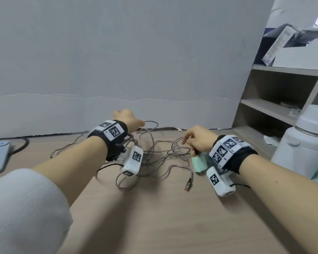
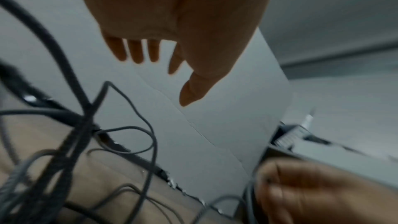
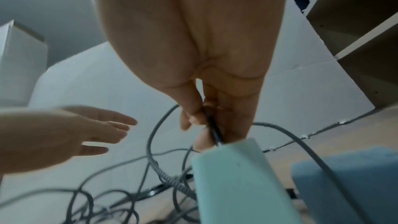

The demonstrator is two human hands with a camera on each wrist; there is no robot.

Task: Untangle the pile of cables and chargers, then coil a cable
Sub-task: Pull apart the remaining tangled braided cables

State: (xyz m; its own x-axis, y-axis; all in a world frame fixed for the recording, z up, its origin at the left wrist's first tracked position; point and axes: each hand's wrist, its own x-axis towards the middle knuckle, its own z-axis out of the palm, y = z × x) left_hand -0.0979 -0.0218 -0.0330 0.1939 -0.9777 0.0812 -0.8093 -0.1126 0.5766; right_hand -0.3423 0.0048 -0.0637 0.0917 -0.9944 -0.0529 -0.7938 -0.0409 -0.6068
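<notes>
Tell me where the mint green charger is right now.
In the head view the green charger lies on the table's right side, just below the right hand, whose fingers pinch the cable at its end, right of the cable tangle.

1. The pile of cables [image 1: 151, 153] lies on the wooden bench [image 1: 154, 217] in loose, overlapping loops of grey braided cord, still tangled.
2. One cable end with a reddish USB plug [image 1: 188, 184] rests flat at the pile's near edge.
3. A mint-green charger [image 3: 237, 185] sits at the right, a dark cable plugged into its end.
</notes>
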